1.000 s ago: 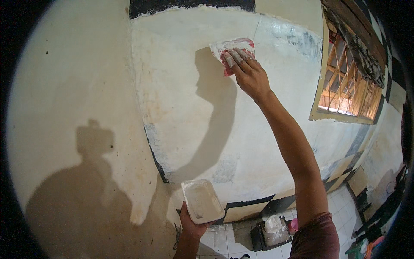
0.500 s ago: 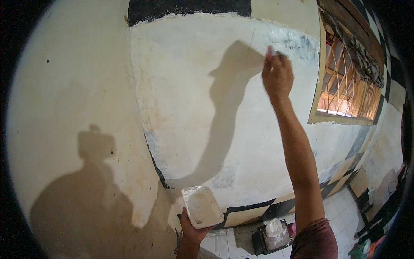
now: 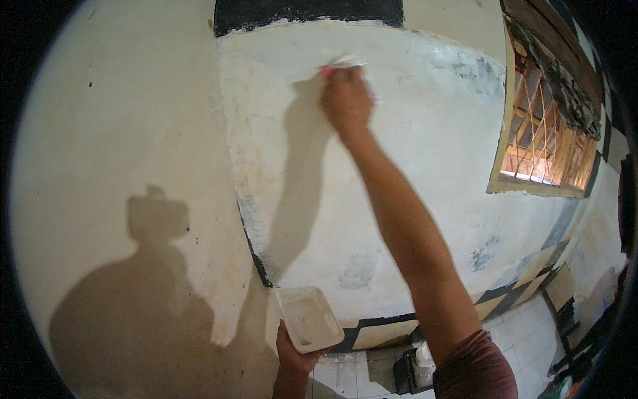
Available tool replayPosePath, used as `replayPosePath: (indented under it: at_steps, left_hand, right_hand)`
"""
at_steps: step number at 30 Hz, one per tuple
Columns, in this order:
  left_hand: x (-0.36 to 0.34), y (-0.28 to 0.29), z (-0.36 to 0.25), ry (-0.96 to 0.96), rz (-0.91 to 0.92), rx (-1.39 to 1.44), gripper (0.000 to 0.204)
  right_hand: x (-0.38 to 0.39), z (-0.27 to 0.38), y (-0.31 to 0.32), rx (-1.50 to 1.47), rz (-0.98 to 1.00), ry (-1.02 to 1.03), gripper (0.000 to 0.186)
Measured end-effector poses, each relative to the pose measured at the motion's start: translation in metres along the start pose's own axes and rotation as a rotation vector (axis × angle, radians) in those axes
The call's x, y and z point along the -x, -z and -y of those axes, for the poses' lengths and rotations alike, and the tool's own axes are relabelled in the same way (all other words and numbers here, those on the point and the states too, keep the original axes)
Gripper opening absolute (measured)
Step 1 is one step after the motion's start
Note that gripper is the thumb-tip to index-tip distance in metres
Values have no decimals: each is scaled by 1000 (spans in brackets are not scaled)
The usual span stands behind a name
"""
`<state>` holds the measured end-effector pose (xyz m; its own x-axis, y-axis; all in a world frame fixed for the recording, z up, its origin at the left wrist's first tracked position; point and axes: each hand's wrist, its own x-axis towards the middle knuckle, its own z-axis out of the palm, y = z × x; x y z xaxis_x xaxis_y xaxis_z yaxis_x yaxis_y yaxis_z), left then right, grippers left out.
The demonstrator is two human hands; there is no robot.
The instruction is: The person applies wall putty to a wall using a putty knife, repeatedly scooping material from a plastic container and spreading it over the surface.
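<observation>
My right hand (image 3: pixel 347 100) is raised against the whitish patch of wall (image 3: pixel 399 166), its fingers closed on a putty scraper (image 3: pixel 325 72). Motion smears this tool, but a red part and a pale blade edge show at the fingertips. Low down, my left hand (image 3: pixel 296 352) grips a shallow white rectangular tray (image 3: pixel 311 319) from below, thumb along its left side. Whitish paste coats the inside of the tray, with a small dark mark near its lower end.
A barred window (image 3: pixel 541 133) with a dark cloth is set into the wall at right. Below stands a black crate (image 3: pixel 404 372) with a white bag (image 3: pixel 423 356), partly behind my right arm, on the tiled floor (image 3: pixel 339 372). A plain wall (image 3: pixel 133 120) meets the patch at left.
My right hand has swept left across the upper wall with the scraper, away from the window side. The left hand and tray stay nearly in place, while the view has shifted slightly.
</observation>
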<state>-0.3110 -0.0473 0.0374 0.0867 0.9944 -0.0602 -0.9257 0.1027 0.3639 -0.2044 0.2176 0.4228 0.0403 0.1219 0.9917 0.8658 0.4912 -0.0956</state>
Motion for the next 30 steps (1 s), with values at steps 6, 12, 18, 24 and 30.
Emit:
replayPosePath:
  at_steps: [6, 12, 18, 24, 30]
  left_hand:
    - [-3, -7, 0, 50, 15, 72, 70]
    - [-8, -1, 5, 34, 63, 69, 69]
    - [-6, -5, -1, 8, 41, 64, 70]
    - [-3, -7, -7, 11, 19, 49, 70]
    - [1, 7, -19, -62, 10, 74, 68]
  right_hand:
    - [43, 101, -24, -139, 72, 327, 16]
    - [19, 61, 13, -94, -109, 713, 31]
    - [-41, 48, 6, -108, -98, 726, 31]
    - [35, 22, -50, -98, 349, 634, 37]
    - [83, 56, -13, -187, 224, 730, 44]
